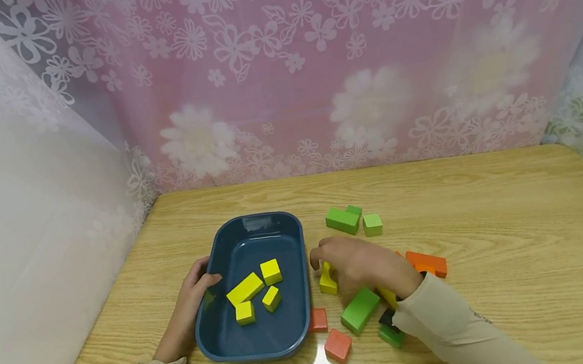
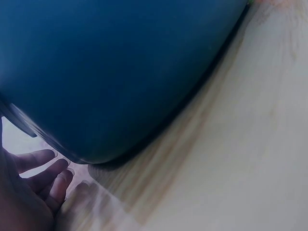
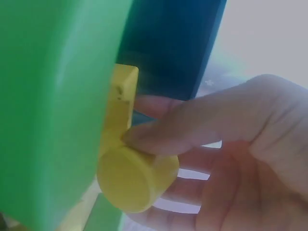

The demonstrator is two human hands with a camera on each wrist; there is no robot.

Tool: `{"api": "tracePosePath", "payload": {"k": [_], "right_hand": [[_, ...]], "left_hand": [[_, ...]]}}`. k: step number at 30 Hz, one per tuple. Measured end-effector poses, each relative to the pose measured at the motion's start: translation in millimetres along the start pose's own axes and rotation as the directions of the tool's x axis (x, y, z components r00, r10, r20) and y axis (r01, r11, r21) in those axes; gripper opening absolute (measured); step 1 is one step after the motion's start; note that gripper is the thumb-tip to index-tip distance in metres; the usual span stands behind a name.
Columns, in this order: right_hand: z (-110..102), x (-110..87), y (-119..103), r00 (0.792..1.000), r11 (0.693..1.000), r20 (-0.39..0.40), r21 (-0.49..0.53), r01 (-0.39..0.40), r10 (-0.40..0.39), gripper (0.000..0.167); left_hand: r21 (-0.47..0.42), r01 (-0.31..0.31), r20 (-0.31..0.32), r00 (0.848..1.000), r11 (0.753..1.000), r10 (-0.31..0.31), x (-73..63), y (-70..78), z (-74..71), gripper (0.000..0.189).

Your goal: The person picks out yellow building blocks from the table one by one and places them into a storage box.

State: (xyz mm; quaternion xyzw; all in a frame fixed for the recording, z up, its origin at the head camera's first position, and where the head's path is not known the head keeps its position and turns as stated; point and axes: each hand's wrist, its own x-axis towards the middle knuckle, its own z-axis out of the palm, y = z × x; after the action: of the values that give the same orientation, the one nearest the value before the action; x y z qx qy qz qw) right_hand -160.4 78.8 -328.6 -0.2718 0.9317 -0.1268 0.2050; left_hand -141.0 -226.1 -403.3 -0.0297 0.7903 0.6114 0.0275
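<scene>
A dark blue tray (image 1: pixel 269 348) rests on the table with several yellow blocks (image 1: pixel 245 289) inside. My left hand (image 1: pixel 196 296) holds its left rim, thumb over the edge; in the left wrist view the fingers curl loosely beside the tray's outer wall. To the right of the tray, my right hand (image 1: pixel 360 262) reaches down among loose blocks. The right wrist view shows its thumb and fingers around a yellow cylinder (image 3: pixel 127 180), beside another yellow block (image 3: pixel 122 91). From the head view, the hand hides the cylinder and partly covers a yellow block (image 1: pixel 328 281).
Green blocks (image 1: pixel 342 220) lie behind the right hand. A larger green block (image 1: pixel 360 310) and a red cube (image 1: pixel 338 346) lie in front of it. Another red block (image 1: pixel 318 320) touches or nearly touches the tray's right side. An orange-red block (image 1: pixel 428 263) sits right of the wrist.
</scene>
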Motion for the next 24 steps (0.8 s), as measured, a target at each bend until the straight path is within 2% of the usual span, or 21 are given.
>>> {"api": "tracePosePath", "payload": {"k": [3,8,14,17,20,24], "right_hand": [[-3,-1.0,0,1.000,1.000,-0.015,0.003,-0.017,0.017,0.060],[-9,-1.7,1,0.995,1.000,-0.094,0.002,0.022,-0.021,0.040],[-15,-3.8,3,0.984,0.997,-0.164,0.024,0.077,-0.072,0.045],[-15,-4.5,3,0.967,0.991,-0.225,0.019,0.130,-0.122,0.046],[-15,-4.4,4,0.940,0.984,-0.295,0.006,0.179,-0.169,0.045],[-15,-2.9,3,0.911,0.980,-0.369,0.008,0.198,-0.181,0.044]], "left_hand": [[0.003,0.000,-0.003,1.000,1.000,0.000,0.4,0.0,0.1,0.048],[-0.015,-0.001,-0.001,1.000,1.000,0.001,-0.2,0.1,0.8,0.048],[-0.022,-0.003,0.000,1.000,1.000,0.003,-1.2,0.6,1.1,0.047],[-0.020,0.001,0.004,1.000,1.000,-0.001,-1.1,0.6,0.6,0.047],[-0.023,0.003,0.007,1.000,1.000,-0.003,-1.4,0.5,0.1,0.047],[-0.023,-0.003,0.010,1.000,1.000,0.003,-1.8,0.2,-0.3,0.048]]}}
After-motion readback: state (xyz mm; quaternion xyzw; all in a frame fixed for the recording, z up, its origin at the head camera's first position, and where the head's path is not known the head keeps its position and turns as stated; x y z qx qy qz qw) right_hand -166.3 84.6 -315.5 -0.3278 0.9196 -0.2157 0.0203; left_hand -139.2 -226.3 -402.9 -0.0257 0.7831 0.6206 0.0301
